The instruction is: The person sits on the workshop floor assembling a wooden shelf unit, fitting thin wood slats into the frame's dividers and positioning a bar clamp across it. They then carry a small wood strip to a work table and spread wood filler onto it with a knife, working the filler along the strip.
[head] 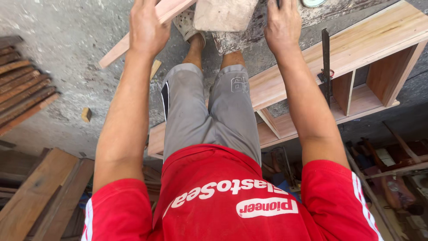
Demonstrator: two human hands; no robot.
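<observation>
A pale wooden plank point(133, 42), slanting across the concrete floor point(67, 67), is gripped by the left hand point(147, 27), while the right hand point(281, 27) is laid on a paint-stained board point(236, 38), its fingers' state not discernible.

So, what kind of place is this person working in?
Most likely a woodworking shop. An unfinished wooden shelf unit lies on the concrete floor with a clamp on it, planks are stacked at the side, and the left hand rests on a wooden board.
</observation>
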